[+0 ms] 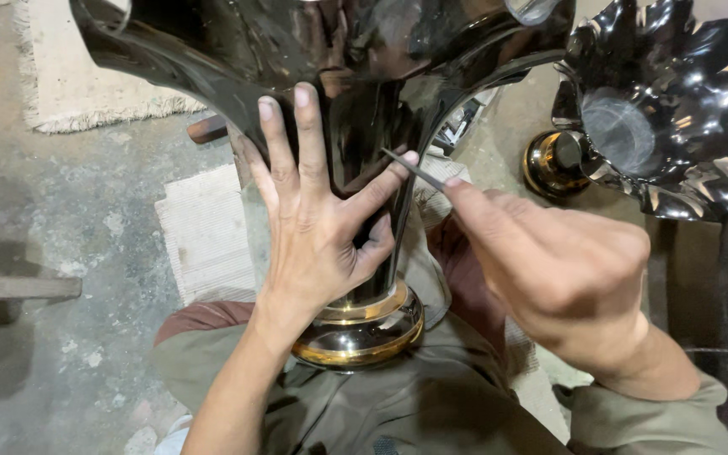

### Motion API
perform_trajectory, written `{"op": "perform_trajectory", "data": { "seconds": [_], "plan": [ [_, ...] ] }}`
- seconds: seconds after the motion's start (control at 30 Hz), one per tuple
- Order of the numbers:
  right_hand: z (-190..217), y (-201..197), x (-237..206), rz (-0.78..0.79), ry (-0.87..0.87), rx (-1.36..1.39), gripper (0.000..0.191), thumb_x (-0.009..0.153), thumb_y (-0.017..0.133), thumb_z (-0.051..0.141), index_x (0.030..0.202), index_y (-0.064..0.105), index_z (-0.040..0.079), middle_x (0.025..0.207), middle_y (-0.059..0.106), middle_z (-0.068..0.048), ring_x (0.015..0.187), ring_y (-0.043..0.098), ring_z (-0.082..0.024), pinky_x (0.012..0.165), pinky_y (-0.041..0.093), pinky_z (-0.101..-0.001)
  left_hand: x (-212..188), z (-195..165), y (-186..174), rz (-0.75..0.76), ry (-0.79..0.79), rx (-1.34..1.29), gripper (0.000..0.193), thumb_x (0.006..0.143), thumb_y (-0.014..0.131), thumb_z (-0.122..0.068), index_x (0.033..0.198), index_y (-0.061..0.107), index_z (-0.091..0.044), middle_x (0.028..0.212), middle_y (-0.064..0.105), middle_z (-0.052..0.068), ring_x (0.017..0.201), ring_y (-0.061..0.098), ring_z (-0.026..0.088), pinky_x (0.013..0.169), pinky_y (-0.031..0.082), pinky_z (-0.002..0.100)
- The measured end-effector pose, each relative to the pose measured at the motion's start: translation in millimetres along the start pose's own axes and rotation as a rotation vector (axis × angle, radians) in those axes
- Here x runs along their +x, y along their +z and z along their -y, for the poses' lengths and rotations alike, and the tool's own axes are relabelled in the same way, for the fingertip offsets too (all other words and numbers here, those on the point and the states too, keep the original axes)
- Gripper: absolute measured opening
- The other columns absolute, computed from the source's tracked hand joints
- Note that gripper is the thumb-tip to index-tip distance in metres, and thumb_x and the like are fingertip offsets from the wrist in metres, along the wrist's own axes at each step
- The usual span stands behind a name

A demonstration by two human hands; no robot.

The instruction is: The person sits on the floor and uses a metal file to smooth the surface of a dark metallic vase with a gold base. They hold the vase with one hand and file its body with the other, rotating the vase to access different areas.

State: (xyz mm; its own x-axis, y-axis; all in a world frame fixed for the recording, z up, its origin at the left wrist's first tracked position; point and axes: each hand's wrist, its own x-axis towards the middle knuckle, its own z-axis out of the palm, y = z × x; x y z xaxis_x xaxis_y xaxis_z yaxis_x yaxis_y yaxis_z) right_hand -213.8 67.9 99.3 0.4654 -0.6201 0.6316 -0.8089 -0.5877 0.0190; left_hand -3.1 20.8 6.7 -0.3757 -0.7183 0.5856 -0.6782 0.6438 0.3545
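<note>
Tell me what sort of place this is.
Probably a small metalwork shop: a polished metal vase, worked with a thin tool, a second vase and a rough concrete floor.

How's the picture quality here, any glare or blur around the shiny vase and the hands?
Head view: the dark polished vase mirrors its surroundings with bright streaks; glare glints on its gold base; the left hand is sharp, the right hand slightly soft; the thin tool is crisp; lighting is even, shadows soft.
</note>
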Motion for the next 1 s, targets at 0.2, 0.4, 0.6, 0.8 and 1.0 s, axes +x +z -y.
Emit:
{"op": "perform_trajectory", "data": {
  "seconds": [0.2,0.4,0.6,0.8,1.0],
  "plan": [
    [32,-13,13,0.082,-0.115,-0.358,0.019,0.087,0.070,0.006,0.101,0.082,0.005,0.086,0.078,-0.010,0.047,0.053,-0.010,0.040,0.038,-0.0250,-1,-3,0,-0.025,-0.015,-0.033,0.063,0.082,0.081,-0.026,0.142,0.069,-0.038,0.171,0.002,0.022,0.159,-0.001,0.052,0.123,0.005,0.082],
    [57,-13,28,0.104,-0.134,-0.517,0.027,0.078,0.069,0.009,0.102,0.082,0.009,0.089,0.075,-0.004,0.052,0.053,-0.011,0.045,0.040,-0.0239,-2,0,3,-0.073,-0.001,-0.038,0.060,0.083,0.078,-0.024,0.141,0.069,-0.040,0.171,0.007,0.020,0.159,0.003,0.050,0.121,0.008,0.083],
    [64,-11,31,0.139,-0.134,-0.556,0.031,0.077,0.067,0.012,0.104,0.082,0.009,0.090,0.074,-0.003,0.052,0.052,-0.011,0.046,0.040,-0.0249,-4,2,5,-0.099,0.013,-0.034,0.059,0.086,0.075,-0.026,0.143,0.067,-0.040,0.172,0.010,0.020,0.160,0.006,0.048,0.123,0.008,0.083],
    [68,-10,33,0.141,-0.162,-0.604,0.028,0.080,0.068,0.011,0.105,0.082,0.008,0.088,0.073,-0.003,0.053,0.051,-0.011,0.046,0.039,-0.0234,-5,2,5,-0.100,0.014,-0.033,0.059,0.087,0.075,-0.026,0.144,0.066,-0.040,0.172,0.010,0.019,0.160,0.005,0.048,0.123,0.007,0.083],
    [68,-6,29,0.139,-0.170,-0.611,0.025,0.084,0.069,0.011,0.106,0.081,0.008,0.087,0.073,-0.004,0.054,0.050,-0.009,0.048,0.040,-0.0223,-6,3,6,-0.105,0.012,-0.034,0.059,0.087,0.077,-0.027,0.144,0.065,-0.041,0.172,0.010,0.018,0.161,0.005,0.047,0.123,0.008,0.083]
  ]
}}
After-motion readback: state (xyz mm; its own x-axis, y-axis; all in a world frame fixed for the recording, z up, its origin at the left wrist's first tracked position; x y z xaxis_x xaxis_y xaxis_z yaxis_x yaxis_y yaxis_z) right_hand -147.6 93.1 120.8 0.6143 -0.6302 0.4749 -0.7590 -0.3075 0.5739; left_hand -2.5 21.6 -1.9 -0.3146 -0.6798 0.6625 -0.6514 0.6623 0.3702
